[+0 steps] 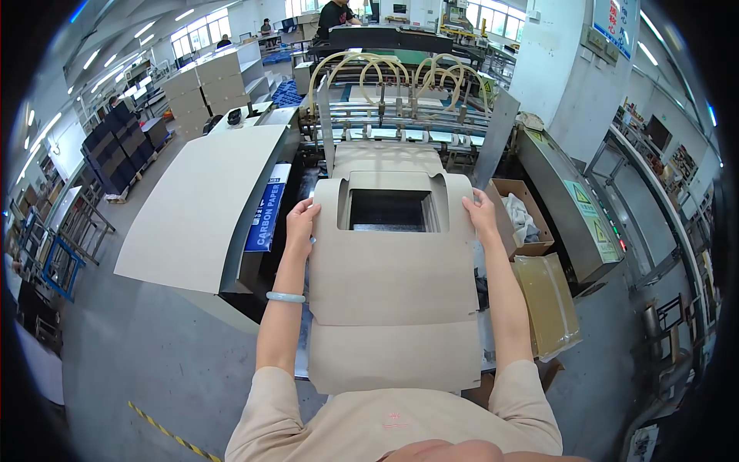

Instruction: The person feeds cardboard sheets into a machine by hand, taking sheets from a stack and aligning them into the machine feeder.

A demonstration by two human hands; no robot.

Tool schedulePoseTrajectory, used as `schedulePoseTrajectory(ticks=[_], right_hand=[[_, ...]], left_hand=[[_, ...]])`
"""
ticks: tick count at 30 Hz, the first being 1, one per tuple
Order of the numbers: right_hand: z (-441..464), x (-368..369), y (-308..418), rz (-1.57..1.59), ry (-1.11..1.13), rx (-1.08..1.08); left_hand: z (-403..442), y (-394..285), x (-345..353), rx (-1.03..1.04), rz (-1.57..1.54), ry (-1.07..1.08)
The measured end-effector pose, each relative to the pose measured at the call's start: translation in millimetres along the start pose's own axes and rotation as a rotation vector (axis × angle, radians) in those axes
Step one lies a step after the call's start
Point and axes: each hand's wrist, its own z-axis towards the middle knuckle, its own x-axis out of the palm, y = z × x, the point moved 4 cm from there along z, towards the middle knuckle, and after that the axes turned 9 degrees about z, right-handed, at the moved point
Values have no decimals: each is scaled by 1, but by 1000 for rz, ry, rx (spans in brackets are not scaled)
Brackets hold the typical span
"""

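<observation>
A large beige cardboard sheet lies in front of my chest, with a rectangular cut-out near its far end and a crease across its near part. My left hand grips its left edge beside the cut-out, thumb on top. On the opposite edge, my right hand holds the sheet in the same way. The fingers underneath are hidden. Through the cut-out a dark surface shows. Just beyond the sheet, more beige cardboard lies at the machine's feed end; whether it is one sheet or several, I cannot tell.
A machine with rollers and curved hoses stands ahead. On the left are a pale board and a blue carbon paper box. An open carton with cloth and a tape-wrapped package sit right. Another person is behind the machine.
</observation>
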Motion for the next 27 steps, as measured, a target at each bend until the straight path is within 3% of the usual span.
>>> schedulePoseTrajectory(ticks=[11,21,27], right_hand=[[-7,-1,-19,-81,7,90],[-29,12,-18,2,144,236],[-30,5,-13,56,230,318]], left_hand=[[2,25,0,-108,76,-3],[0,43,-2,-183,220,38],[-12,37,-8,-255,215,158]])
